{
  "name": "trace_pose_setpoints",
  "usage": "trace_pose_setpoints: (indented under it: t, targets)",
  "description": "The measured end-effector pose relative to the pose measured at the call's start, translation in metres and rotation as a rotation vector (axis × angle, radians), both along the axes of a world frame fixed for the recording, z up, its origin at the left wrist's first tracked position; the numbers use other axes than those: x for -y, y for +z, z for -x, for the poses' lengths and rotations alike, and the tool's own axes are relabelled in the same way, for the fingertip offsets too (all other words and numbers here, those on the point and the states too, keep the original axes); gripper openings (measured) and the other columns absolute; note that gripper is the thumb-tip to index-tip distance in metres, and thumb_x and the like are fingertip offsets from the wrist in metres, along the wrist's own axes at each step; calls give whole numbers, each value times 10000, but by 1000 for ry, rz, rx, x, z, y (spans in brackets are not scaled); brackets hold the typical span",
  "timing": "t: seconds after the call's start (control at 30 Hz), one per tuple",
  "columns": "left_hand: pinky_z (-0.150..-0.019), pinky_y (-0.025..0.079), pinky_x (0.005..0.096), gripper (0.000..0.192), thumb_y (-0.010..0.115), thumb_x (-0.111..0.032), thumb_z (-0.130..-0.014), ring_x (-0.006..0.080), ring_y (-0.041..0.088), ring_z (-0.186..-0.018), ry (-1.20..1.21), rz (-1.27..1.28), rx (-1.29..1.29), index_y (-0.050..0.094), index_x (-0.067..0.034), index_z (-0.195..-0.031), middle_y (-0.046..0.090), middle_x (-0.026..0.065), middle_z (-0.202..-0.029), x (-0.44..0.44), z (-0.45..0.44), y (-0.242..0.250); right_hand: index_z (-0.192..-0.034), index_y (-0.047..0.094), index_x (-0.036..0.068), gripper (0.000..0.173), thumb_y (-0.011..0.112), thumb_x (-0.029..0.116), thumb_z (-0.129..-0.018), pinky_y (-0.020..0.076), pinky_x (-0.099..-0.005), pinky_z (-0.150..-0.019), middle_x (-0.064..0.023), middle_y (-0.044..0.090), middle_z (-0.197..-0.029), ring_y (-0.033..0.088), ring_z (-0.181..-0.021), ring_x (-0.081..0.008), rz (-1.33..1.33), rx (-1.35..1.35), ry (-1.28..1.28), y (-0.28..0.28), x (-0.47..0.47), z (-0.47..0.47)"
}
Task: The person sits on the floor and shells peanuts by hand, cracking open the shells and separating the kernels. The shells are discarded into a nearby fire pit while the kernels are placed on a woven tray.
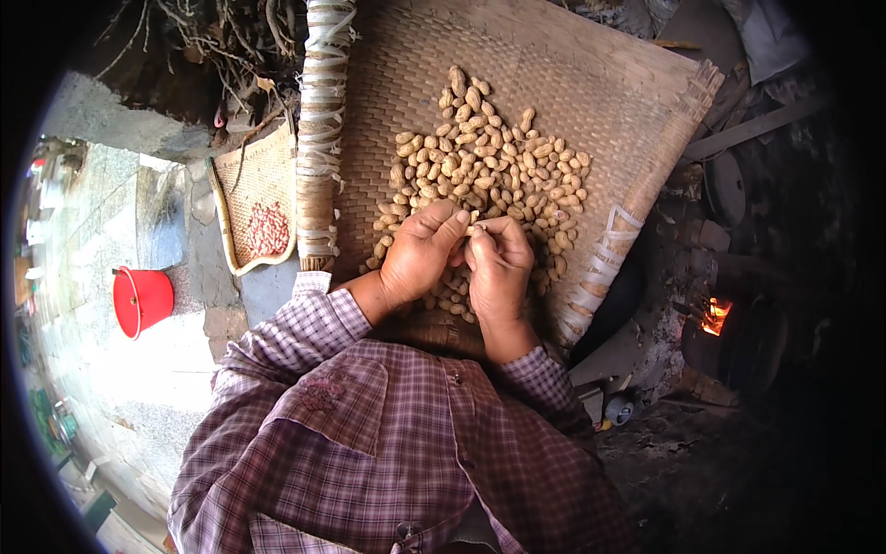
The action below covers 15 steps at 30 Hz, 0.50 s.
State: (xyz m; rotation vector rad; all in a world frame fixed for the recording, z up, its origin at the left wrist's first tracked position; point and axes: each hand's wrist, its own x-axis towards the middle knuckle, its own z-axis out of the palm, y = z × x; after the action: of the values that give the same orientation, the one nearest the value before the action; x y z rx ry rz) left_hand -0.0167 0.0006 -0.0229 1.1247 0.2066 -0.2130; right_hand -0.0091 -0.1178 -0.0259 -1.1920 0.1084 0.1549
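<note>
Thumbs and fingertips of my left hand (423,248) and my right hand (501,270) meet over a heap of unshelled peanuts (484,156). Pinched between them is a peanut shell (473,227), pale inside and seemingly split; the fingers cover most of it. Beneath lies a large woven bamboo winnowing basket (394,62), its rims bound with pale strips. More peanuts show below my wrists. To the left, a smaller woven scoop basket (266,163) holds a pile of reddish shelled peanut kernels (268,230).
A red bucket (149,301) stands on the paved floor at left. Dry branches (228,34) crowd the upper left. At right, fire (716,316) glows in a dark stove opening, near the big basket's bound edge (606,260). A round lid (724,187) leans above it.
</note>
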Motion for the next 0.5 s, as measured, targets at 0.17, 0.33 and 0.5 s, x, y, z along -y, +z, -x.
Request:
trace_pose_setpoints:
  t: [0.17, 0.33, 0.5]
  targets:
    - [-533, 370, 209, 221, 494, -228, -1030, 58, 418, -596, -1, 124, -132, 545, -101, -856, 498, -33, -706, -4, -4, -2, -893, 554, 24, 95, 601, -59, -882, 467, -202, -561, -11, 618, -759, 565, -629, -48, 259, 174, 39, 3, 3, 3]
    - [-495, 356, 208, 240, 478, -230, -1034, 57, 427, -561, 49, 210, -236, 577, -79, -875, 513, -25, -670, -6, -9, 2, -930, 576, 20, 126, 645, -36, -841, 490, -250, -552, -64, 636, -769, 602, -617, -121, 604, 538, 121, 22, 11, 1]
    - [-507, 371, 206, 226, 466, -228, -1035, 66, 438, -579, 20, 219, -213, 575, -66, -920, 536, -14, -717, -8, -10, 7, -958, 588, 16, 186, 645, -32, -788, 523, -366, -573, -122, 637, -800, 639, -660, -286, 867, 797, 183, 43, 20, -4]
